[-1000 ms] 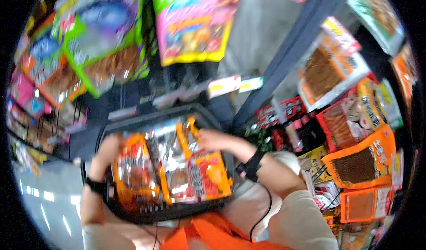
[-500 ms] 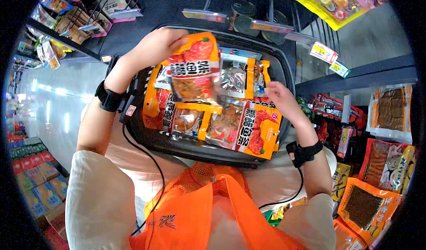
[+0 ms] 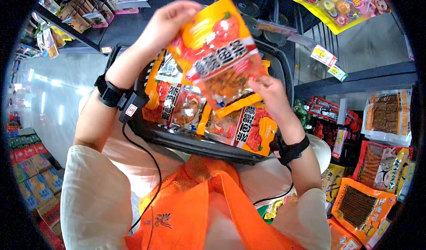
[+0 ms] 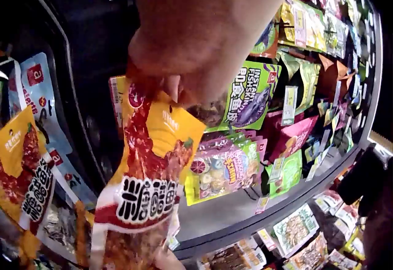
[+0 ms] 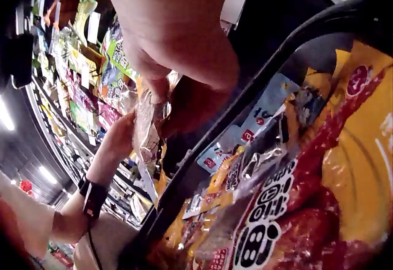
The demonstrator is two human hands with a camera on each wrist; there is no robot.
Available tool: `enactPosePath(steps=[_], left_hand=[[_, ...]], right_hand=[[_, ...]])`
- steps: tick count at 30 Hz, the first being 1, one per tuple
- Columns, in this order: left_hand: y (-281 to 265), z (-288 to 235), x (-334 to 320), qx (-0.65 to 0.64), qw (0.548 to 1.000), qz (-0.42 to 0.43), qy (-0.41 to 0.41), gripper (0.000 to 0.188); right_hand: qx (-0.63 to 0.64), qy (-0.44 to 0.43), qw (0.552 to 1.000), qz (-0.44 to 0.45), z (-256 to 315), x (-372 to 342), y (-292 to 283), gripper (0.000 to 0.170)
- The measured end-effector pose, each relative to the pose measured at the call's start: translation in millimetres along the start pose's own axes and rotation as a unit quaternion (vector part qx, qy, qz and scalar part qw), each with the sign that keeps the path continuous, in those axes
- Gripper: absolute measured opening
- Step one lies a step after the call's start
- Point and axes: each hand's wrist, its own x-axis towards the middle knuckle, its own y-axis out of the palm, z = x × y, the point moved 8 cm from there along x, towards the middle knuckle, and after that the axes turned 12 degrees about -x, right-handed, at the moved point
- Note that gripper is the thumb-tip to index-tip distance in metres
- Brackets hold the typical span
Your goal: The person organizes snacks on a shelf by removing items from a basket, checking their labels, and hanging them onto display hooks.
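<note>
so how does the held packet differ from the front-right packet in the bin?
The held packet is raised above the black bin; the front-right packet lies in it. In the head view, the held packet's picture end points up-left, the front-right packet's rightward. Shared: orange wrapper, red picture, black lettering on white.

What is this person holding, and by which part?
An orange food packet: seen from above, the left hand grips its upper left corner, the right hand pinches its lower right edge.
</note>
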Motion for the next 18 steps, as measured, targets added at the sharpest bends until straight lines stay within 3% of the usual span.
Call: enactPosePath(steps=[2,4,8,10,12,13,14,16,18], left_hand=[[-22.8,-8.0,6.0,0.031,0.997,-0.053,0.053,0.030],[-33.6,-1.7,3.8,0.030,0.992,-0.113,0.039,0.038],[19.1,36.3,-5.0,-0.124,0.977,0.129,-0.120,0.054],[52.0,45.0,-24.8,-0.201,0.947,0.180,-0.174,0.052],[69.2,43.3,-44.0,-0.188,0.943,0.158,-0.224,0.048],[76.0,52.0,-44.1,-0.228,0.925,0.161,-0.256,0.047],[74.8,52.8,-45.0,-0.213,0.944,0.131,-0.214,0.044],[77.7,49.1,-46.9,-0.143,0.950,0.089,-0.262,0.044],[70.9,66.5,-46.9,-0.111,0.961,0.075,-0.241,0.044]], right_hand=[[0.048,0.021,0.997,-0.047,-5.2,2.2,-17.5,0.022],[0.079,-0.019,0.994,-0.072,7.5,0.5,-24.0,0.021],[0.161,-0.004,0.975,-0.154,-5.8,-3.2,-41.7,0.019],[0.159,0.034,0.980,-0.117,-16.8,-5.8,-31.7,0.019],[-0.010,0.050,0.996,-0.071,-15.4,-11.1,-16.0,0.020],[-0.027,0.043,0.998,-0.045,-15.3,-11.4,-4.7,0.022],[-0.072,0.056,0.996,0.002,-21.6,-13.7,5.8,0.025],[-0.083,0.127,0.987,0.048,-26.4,-20.1,18.2,0.036],[-0.049,0.074,0.996,0.032,-21.6,-23.5,26.5,0.037]])
